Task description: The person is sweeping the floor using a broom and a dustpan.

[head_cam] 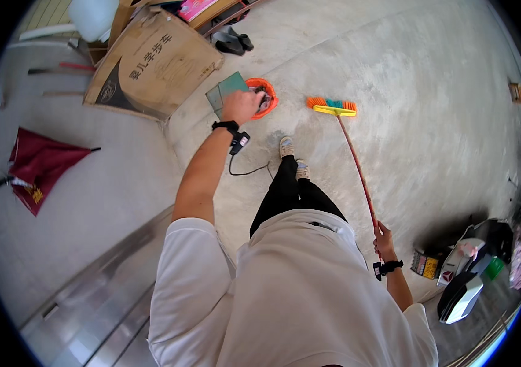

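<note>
My left hand (242, 106) is over the near edge of a green, flat-sided object (232, 88), perhaps a dustpan, its fingers reaching over an orange bin (273, 95). Dark and pale scraps show inside the bin; whether the fingers grip anything is unclear. Low on the right, my right hand (383, 241) is closed round the upper end of the red handle of a broom (335, 110). The broom's yellow head, with orange and teal bristles, rests on the concrete floor, right of the bin.
A large cardboard box (150, 64) stands behind and left of the bin, with dark shoes (233, 41) beyond it. A maroon umbrella (47, 165) lies at left. A parked scooter (464, 261) is at lower right, a small wooden stool (520, 94) at far right.
</note>
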{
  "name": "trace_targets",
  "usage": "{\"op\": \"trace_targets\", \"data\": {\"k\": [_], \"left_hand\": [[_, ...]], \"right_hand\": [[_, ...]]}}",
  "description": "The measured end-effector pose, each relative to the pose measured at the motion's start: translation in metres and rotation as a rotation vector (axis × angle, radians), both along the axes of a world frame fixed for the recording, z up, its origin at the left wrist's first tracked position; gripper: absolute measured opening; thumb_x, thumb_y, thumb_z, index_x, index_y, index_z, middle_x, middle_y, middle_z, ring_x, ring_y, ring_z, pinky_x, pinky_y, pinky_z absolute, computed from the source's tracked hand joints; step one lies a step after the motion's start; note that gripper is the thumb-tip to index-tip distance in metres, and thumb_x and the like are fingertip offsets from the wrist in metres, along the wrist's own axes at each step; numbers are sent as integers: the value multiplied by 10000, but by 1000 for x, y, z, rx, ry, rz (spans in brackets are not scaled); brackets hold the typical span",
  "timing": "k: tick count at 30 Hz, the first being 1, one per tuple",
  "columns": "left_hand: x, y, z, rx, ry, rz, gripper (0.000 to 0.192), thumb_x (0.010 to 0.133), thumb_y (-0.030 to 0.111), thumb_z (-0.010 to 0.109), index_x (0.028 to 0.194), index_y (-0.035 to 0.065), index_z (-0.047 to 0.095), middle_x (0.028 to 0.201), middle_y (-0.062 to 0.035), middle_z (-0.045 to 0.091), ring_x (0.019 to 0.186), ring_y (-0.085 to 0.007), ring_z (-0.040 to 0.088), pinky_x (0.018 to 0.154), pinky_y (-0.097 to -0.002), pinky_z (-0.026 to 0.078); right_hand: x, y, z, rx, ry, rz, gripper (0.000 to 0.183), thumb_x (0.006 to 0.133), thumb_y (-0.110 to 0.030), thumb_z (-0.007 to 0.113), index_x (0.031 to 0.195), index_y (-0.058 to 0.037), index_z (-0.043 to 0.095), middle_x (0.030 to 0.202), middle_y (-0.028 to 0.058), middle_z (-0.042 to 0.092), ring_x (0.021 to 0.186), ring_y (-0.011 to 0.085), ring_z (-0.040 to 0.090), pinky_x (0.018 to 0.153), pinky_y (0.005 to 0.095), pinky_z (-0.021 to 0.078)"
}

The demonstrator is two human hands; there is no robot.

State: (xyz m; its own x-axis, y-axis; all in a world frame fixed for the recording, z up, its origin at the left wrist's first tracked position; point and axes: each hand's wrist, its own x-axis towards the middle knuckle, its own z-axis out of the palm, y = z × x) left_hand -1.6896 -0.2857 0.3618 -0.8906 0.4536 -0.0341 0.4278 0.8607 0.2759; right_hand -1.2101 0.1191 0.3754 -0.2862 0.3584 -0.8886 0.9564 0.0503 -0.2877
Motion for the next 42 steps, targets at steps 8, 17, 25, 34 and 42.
{"op": "trace_targets", "data": {"k": [8,17,25,34,42], "left_hand": [[-25,117,-71,-148,-252,-204,371,935,335,507,765,73,707,772,-143,690,744,-328,684,645,-464,534],[-14,161,-125,-182,-295,-342,314,914,288,529,768,78,711,782,-143,696,738,-309,694,650,-440,547],[-2,184,-129,-361,-414,-368,176,811,162,561,804,109,728,839,-101,714,828,-285,703,693,-410,560],[3,197,-110,-427,-311,-433,170,828,240,581,772,143,709,767,-93,689,752,-287,695,626,-426,539],[22,205,-74,-471,-325,-588,228,857,257,573,734,112,700,734,-93,683,723,-283,693,599,-425,533]], "right_hand": [[-40,-21,10,29,-87,-67,451,990,-335,508,1397,-141,479,500,-41,406,351,72,376,306,269,306],[-35,3,2,94,83,72,451,986,-268,511,1395,-80,480,524,-56,400,376,53,357,336,253,290],[-51,105,13,202,302,372,398,948,-110,528,1313,47,509,705,112,584,606,125,487,540,294,421],[-119,161,33,253,488,602,457,933,-90,558,1379,-55,463,612,227,523,491,355,537,479,373,422],[-185,145,4,291,620,750,632,825,3,571,1428,-98,410,648,245,568,571,421,578,515,452,451]]}}
